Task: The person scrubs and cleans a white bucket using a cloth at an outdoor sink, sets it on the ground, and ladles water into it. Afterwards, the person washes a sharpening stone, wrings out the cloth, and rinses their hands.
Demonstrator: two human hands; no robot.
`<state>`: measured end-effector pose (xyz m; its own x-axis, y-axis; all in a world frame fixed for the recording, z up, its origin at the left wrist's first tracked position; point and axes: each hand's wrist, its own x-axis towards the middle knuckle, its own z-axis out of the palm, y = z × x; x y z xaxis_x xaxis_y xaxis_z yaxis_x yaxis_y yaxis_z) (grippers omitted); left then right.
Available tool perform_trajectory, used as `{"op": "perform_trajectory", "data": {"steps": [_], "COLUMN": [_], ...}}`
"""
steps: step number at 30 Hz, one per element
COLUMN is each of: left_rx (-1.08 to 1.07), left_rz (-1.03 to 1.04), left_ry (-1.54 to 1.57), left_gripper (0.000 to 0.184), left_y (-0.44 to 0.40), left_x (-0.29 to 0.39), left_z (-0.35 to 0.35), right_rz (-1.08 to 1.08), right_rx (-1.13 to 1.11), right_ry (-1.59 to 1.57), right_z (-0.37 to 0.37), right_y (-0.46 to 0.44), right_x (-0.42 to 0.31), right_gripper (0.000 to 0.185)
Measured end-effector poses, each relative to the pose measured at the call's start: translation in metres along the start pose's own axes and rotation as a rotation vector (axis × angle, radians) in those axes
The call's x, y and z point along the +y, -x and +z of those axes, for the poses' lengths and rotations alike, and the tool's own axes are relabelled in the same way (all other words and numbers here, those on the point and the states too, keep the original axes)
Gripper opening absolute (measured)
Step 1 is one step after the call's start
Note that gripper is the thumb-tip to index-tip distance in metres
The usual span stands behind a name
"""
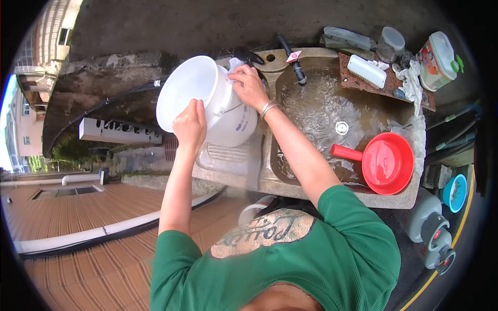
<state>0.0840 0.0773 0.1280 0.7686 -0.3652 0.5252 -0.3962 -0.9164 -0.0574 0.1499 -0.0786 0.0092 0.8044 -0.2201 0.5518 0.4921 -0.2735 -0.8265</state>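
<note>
A white plastic bucket (pixel 236 122) is tilted over the ribbed washboard (pixel 231 155) on the left part of the stone sink, its mouth turned up and to the left. My left hand (pixel 190 123) is closed round the near edge of its rim. On the bucket's far right side, my right hand (pixel 249 85) presses a pale crumpled cloth (pixel 235 64) against the outer wall near the rim. The wire handle hangs down the bucket's side, close to my right wrist. Part of the cloth is hidden by my fingers.
Right of the bucket, the sink basin (pixel 272 150) holds shallow rippling water under a black tap (pixel 296 70). A red dipper (pixel 402 179) rests on its near right corner. A white brush (pixel 367 71) lies on a reddish slab, with a detergent jug (pixel 438 62) beyond.
</note>
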Motion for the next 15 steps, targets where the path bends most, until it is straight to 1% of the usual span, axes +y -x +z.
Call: {"op": "perform_trajectory", "data": {"steps": [2, 3, 6, 7, 9, 10, 11, 12, 13, 15], "left_rx": [-0.020, -0.062, -0.119, -0.150, -0.207, -0.257, -0.301, -0.342, -0.426, -0.411], "left_rz": [-0.114, -0.212, -0.287, -0.276, -0.264, -0.314, -0.360, -0.403, -0.453, -0.444], "left_ry": [-0.101, -0.213, -0.134, -0.025, 0.190, 0.366, 0.543, 0.722, 0.748, 0.762], "left_gripper": [0.022, 0.025, 0.032, 0.037, 0.048, 0.052, 0.056, 0.061, 0.065, 0.065], "left_y": [-0.012, -0.017, -0.016, -0.013, -0.005, -0.001, 0.003, 0.004, 0.003, 0.002], "left_x": [0.039, 0.043, 0.035, 0.024, -0.004, -0.015, -0.027, -0.032, -0.033, -0.034], "left_z": [0.012, 0.020, 0.014, 0.010, -0.002, -0.006, -0.009, -0.014, -0.021, -0.020], "right_rz": [-0.053, -0.080, -0.241, -0.329, -0.339, -0.354, -0.326, -0.344, -0.358, -0.393], "right_rx": [0.038, 0.061, -0.064, -0.149, -0.166, -0.174, -0.176, -0.173, -0.172, -0.140], "right_ry": [0.007, 0.012, 0.009, 0.023, 0.051, 0.065, 0.107, 0.126, 0.147, 0.158], "right_z": [0.003, 0.003, -0.004, -0.004, 0.005, 0.009, 0.010, 0.010, 0.010, 0.010], "right_y": [0.019, 0.027, 0.049, 0.058, 0.071, 0.073, 0.069, 0.066, 0.062, 0.056], "right_x": [-0.023, -0.032, -0.050, -0.061, -0.072, -0.076, -0.076, -0.075, -0.075, -0.070], "right_gripper": [0.022, 0.021, 0.019, 0.019, 0.022, 0.023, 0.027, 0.027, 0.027, 0.028]}}
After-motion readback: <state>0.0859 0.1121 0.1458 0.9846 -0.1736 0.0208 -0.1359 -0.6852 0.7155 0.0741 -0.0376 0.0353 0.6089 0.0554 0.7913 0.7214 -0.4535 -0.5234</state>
